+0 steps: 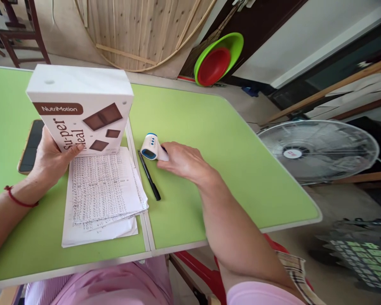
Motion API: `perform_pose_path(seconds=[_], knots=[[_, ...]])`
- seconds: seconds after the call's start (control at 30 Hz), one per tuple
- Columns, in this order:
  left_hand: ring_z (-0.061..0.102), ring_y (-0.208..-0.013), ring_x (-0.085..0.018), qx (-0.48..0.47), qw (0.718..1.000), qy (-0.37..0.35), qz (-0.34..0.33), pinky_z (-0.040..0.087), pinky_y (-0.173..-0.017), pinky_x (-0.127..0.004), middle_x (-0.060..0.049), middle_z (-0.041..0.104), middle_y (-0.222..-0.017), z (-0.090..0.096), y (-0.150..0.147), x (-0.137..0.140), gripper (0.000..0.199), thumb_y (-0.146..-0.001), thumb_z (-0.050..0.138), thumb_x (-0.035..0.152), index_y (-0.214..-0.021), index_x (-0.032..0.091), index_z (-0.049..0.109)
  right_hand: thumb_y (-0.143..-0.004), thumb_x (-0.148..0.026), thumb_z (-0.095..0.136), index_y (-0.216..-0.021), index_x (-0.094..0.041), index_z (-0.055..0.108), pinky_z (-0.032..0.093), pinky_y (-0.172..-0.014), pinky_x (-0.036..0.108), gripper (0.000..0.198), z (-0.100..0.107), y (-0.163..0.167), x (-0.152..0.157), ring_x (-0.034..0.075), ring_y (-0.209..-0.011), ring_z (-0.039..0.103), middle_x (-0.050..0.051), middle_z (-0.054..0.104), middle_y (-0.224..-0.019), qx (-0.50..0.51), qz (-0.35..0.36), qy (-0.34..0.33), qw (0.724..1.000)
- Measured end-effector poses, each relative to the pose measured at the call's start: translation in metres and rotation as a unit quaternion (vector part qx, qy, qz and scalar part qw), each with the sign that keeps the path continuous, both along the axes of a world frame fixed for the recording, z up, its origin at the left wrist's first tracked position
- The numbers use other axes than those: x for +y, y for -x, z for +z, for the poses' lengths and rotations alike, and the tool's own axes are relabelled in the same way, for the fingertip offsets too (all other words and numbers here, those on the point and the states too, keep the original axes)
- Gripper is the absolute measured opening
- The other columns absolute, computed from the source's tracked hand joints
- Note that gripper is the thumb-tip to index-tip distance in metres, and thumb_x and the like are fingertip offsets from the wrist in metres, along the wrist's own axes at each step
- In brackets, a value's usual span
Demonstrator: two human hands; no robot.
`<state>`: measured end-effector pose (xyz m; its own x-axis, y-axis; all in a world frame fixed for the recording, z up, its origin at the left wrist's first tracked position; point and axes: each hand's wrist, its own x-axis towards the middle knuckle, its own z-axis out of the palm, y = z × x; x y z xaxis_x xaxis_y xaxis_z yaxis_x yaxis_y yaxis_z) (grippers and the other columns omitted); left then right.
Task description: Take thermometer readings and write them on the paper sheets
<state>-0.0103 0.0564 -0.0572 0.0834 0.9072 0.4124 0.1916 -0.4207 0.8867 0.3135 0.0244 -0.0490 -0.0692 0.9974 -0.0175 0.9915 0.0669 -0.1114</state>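
Left hand (52,154): forearm angled in from the left side of the table (241,182), red cord at the wrist; gripping a white box (97,99) low on its left side, thumb across the front face, other fingers mostly hidden. Box upright, over the far end of a stack of papers (98,190), left of the table's seam; cannot tell whether its base touches the sheets.

Right hand (186,161): arm reaching across the near edge, wrist bent toward the seam; closed round the handle of a white-and-blue handheld device (150,146), blue-rimmed opening toward the near edge. Device just right of the seam, well in from the right-hand edge.

Writing: box reads "NutriMotion", white on a brown band; "Su-per" runs up the front, the next word partly behind the thumb. Papers: dense handwritten rows, too small to read. Black pen (150,178) beside them, near the device.
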Motion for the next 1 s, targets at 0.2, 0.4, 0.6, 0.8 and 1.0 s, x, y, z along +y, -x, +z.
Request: perform_pose_path(seconds=[0.2,0.4,0.6,0.8,1.0], knots=[[0.065,-0.098,-0.025,-0.042,0.998,-0.01,0.036,0.058,-0.081,-0.04,-0.006,0.067,-0.113,0.011,-0.006,-0.012,0.061,-0.067,0.087,0.049,-0.11,0.021,0.054,-0.071,-0.037,0.071,-0.097,-0.02,0.055,0.044,-0.052,0.031,0.035,0.003,0.026,-0.01,0.018,-0.069,0.057,0.006,0.064,-0.086,0.303,0.017,-0.199,0.932],[0.066,-0.094,-0.027,-0.027,0.999,0.034,0.019,0.056,-0.077,-0.041,-0.01,0.068,-0.109,0.011,-0.012,-0.025,0.053,-0.075,0.078,0.052,-0.11,0.016,0.06,-0.081,-0.041,0.057,-0.08,-0.024,0.05,0.047,-0.05,0.029,0.018,0.008,0.086,-0.052,0.012,-0.057,0.05,-0.002,0.052,-0.067,0.648,0.171,0.064,0.74],[0.067,-0.089,-0.028,0.033,0.998,0.058,-0.017,0.056,-0.071,-0.041,-0.008,0.07,-0.1,0.013,-0.015,-0.027,0.043,-0.079,0.073,0.054,-0.101,0.018,0.063,-0.076,-0.036,0.059,-0.078,-0.024,0.047,0.041,-0.051,0.028,0.017,-0.006,0.112,-0.064,0.011,-0.054,0.043,-0.005,0.043,-0.062,0.703,0.093,0.152,0.688],[0.066,-0.1,-0.032,0.073,0.994,0.075,-0.009,0.057,-0.079,-0.05,-0.011,0.068,-0.11,0.002,-0.006,-0.022,0.053,-0.077,0.075,0.057,-0.112,0.022,0.055,-0.076,-0.037,0.062,-0.082,-0.023,0.048,0.041,-0.053,0.028,0.021,-0.013,0.115,-0.063,0.011,-0.056,0.044,-0.006,0.045,-0.064,0.707,0.083,0.156,0.685],[0.067,-0.099,-0.032,0.013,0.993,0.093,-0.07,0.058,-0.079,-0.048,-0.011,0.068,-0.109,0.002,-0.006,-0.021,0.057,-0.074,0.077,0.057,-0.112,0.02,0.056,-0.077,-0.034,0.064,-0.078,-0.023,0.049,0.042,-0.054,0.028,0.019,-0.014,0.114,-0.063,0.01,-0.055,0.046,-0.005,0.048,-0.064,0.705,0.09,0.151,0.687]])
